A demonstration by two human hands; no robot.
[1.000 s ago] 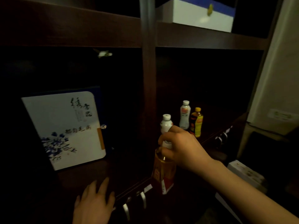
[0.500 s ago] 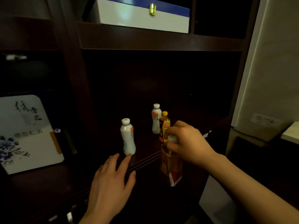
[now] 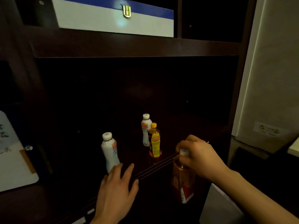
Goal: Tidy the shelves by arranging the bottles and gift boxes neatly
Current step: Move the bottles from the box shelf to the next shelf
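My right hand grips the amber bottle by its cap, carrying it toward the yellow bottle, while my left hand, fingers spread empty, reaches for the white bottle left of it.

Four bottles: two white, one yellow-labelled tea bottle, one amber bottle. Two gift boxes: one white-and-blue, one floral. Two hands.
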